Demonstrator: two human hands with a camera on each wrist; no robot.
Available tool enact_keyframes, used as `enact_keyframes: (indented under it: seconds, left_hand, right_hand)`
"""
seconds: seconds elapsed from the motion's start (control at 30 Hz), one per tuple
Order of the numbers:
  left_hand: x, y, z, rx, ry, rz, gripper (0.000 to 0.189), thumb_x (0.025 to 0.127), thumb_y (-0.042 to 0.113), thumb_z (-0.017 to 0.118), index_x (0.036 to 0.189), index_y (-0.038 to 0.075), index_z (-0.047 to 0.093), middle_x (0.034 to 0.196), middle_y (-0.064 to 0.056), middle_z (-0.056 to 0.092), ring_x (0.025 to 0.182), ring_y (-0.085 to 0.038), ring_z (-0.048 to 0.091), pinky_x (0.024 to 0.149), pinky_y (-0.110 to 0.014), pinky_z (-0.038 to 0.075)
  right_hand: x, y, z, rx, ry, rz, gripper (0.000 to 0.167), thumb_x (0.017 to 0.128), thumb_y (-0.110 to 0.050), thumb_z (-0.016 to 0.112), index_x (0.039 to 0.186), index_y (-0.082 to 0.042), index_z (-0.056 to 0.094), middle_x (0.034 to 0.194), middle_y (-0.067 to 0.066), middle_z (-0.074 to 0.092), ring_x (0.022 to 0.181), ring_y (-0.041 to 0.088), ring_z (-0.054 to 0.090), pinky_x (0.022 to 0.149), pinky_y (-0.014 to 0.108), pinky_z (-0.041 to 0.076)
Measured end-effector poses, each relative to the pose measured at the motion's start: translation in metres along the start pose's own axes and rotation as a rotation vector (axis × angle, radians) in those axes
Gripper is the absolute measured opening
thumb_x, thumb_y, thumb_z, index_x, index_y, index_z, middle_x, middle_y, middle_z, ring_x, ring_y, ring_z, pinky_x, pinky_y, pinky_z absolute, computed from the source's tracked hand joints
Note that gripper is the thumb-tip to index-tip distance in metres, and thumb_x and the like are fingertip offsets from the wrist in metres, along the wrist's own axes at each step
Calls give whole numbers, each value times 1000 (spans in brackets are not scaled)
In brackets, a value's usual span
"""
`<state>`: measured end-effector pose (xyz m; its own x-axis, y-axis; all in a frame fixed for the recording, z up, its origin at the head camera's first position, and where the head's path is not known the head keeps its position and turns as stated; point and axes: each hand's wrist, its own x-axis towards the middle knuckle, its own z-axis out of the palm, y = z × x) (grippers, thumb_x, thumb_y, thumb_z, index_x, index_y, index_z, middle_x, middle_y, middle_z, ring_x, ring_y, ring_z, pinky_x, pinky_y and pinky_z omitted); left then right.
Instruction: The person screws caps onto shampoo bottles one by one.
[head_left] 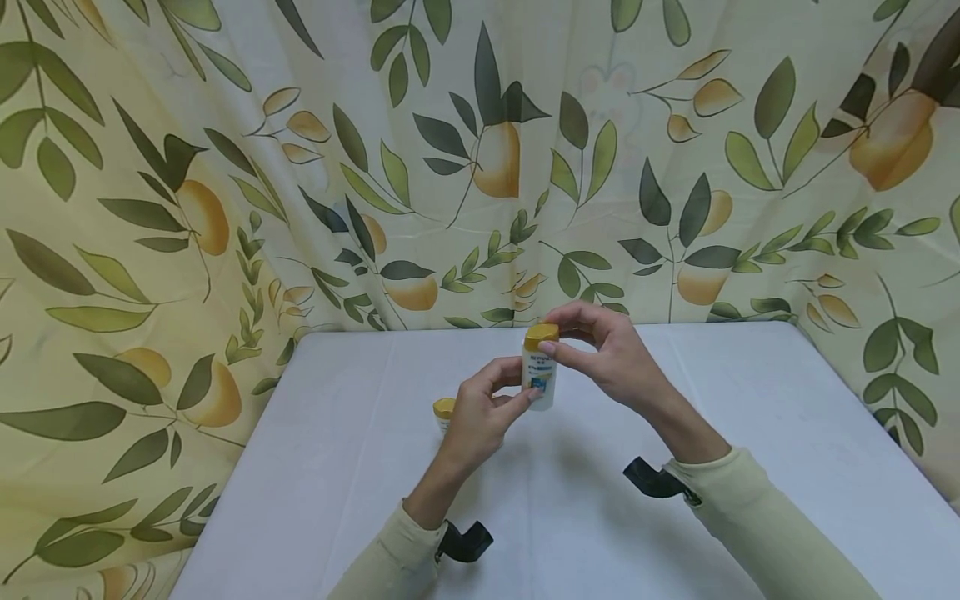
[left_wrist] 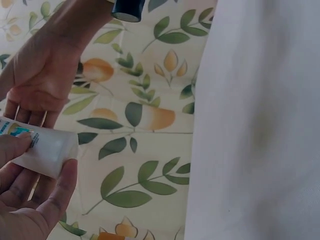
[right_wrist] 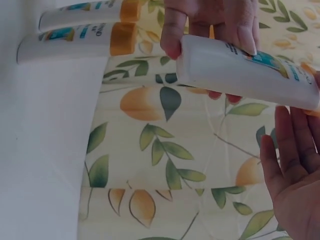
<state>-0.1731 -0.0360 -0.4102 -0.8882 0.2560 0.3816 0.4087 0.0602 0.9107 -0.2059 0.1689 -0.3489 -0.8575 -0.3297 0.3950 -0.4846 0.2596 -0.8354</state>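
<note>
A white plastic bottle (head_left: 537,379) with a yellow cap (head_left: 542,333) is held upright above the table. My left hand (head_left: 480,412) grips its lower body, thumb across the front label and fingers behind. At the top, my right hand (head_left: 611,354) pinches the cap between thumb and fingers. In the right wrist view the held bottle (right_wrist: 225,67) lies across the left hand's fingers, its cap partly cut off by the frame edge. Its pale base (left_wrist: 62,152) shows in the left wrist view.
On the white table (head_left: 360,500), another yellow-capped bottle (head_left: 444,408) stands left of my left hand, partly hidden. Two such bottles show in the right wrist view, a nearer one (right_wrist: 75,42) and one behind it (right_wrist: 87,14). A leaf-and-fruit patterned curtain (head_left: 480,250) hangs beyond the table.
</note>
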Motion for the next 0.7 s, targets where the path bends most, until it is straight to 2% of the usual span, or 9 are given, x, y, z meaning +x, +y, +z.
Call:
enact_keyframes:
  seconds: [0.33, 0.57, 0.7]
  left_hand:
    - [1, 0, 0, -2, 3, -16, 38, 93, 9, 73, 130, 7, 63, 128, -6, 66, 116, -21, 65, 89, -29, 59]
    - [1, -2, 1, 15, 13, -24, 38, 93, 10, 74, 129, 9, 63, 128, -4, 66, 116, -20, 65, 89, -28, 59]
    - [0, -2, 2, 19, 21, -23, 37, 93, 11, 74, 129, 9, 64, 127, -4, 67, 115, -20, 66, 89, -28, 59]
  right_hand:
    - [1, -1, 4, 23, 29, -16, 25, 91, -7, 76, 115, -5, 67, 113, 5, 68, 107, 17, 66, 102, 24, 50]
    - [1, -2, 5, 22, 49, -6, 23, 91, -7, 76, 112, -5, 68, 112, 5, 68, 105, 18, 65, 103, 32, 49]
    - [1, -2, 7, 15, 63, 2, 24, 91, -8, 77, 112, -4, 67, 112, 5, 68, 105, 18, 65, 102, 32, 49]
